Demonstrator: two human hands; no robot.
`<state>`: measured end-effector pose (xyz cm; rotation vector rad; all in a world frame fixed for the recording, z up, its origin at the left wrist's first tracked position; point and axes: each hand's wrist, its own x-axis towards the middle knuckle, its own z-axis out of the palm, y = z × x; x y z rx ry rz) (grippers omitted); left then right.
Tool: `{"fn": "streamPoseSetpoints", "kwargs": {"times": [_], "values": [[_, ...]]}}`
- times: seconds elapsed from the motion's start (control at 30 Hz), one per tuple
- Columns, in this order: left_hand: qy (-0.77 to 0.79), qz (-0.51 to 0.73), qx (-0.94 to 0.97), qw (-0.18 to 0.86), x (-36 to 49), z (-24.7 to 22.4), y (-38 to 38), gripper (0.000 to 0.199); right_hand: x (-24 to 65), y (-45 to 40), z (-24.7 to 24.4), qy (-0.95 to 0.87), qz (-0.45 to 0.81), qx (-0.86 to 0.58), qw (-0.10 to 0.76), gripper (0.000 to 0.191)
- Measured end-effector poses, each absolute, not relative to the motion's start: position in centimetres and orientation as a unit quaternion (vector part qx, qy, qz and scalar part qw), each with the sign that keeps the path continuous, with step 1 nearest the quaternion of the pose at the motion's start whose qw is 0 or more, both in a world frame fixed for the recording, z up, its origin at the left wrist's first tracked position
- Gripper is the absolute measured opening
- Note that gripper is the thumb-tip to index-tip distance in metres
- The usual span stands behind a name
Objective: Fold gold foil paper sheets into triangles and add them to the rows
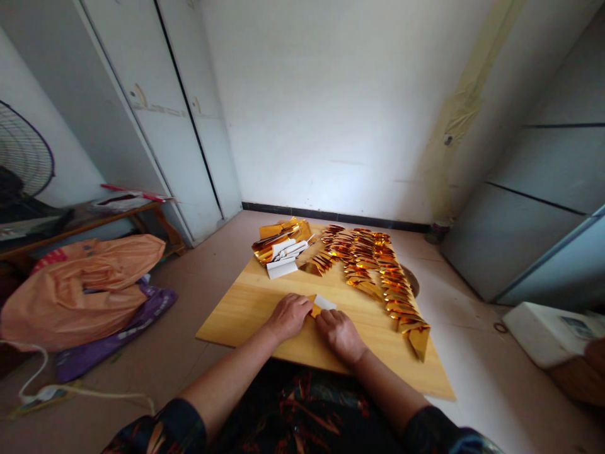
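Observation:
A small sheet of gold foil paper (324, 302), its white back partly showing, lies on the wooden board (236, 315) between my hands. My left hand (290, 316) grips its left part with bent fingers. On its near right side, my right hand (339, 334) presses it with curled fingers; the fingertips are partly hidden. Beyond my right hand, rows of folded gold paper pieces (397, 284) overlap one another along the board's right side. A loose heap of gold and white paper sheets (283, 247) sits at the far left of the board.
On the floor to the left lie an orange bag (85, 290) and a purple bag (118, 331). A fan (23, 151) and a low wooden bench (161, 227) stand behind them. Grey cabinets (155, 126) rise at the back left; a white box (548, 331) sits to the right.

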<state>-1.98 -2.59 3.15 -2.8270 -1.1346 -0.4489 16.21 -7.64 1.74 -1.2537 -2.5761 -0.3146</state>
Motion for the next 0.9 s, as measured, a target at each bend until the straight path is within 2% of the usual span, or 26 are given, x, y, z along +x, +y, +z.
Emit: {"fn": "streamPoseSetpoints", "kwargs": {"times": [0.2, 0.33, 0.57, 0.9], "values": [[-0.387, -0.16, -0.907, 0.049, -1.4, 3.2, -3.1, 0.012, 16.7, -7.4, 2.0, -0.893, -0.098, -0.413, 0.147, 0.016], [-0.385, -0.167, -0.906, 0.063, -1.3, 2.7, -3.1, 0.013, 17.2, -6.7, 1.1, -0.867, -0.043, -0.447, 0.217, 0.023], [-0.374, -0.165, -0.91, 0.074, -1.4, 2.3, -3.3, 0.011, 18.8, -5.5, 0.1, -0.792, 0.089, -0.516, 0.314, 0.013], [-0.341, -0.128, -0.93, 0.056, -2.4, 2.5, -3.5, 0.01, 19.9, -4.8, 0.3, -0.806, 0.103, -0.498, 0.302, 0.013]]}}
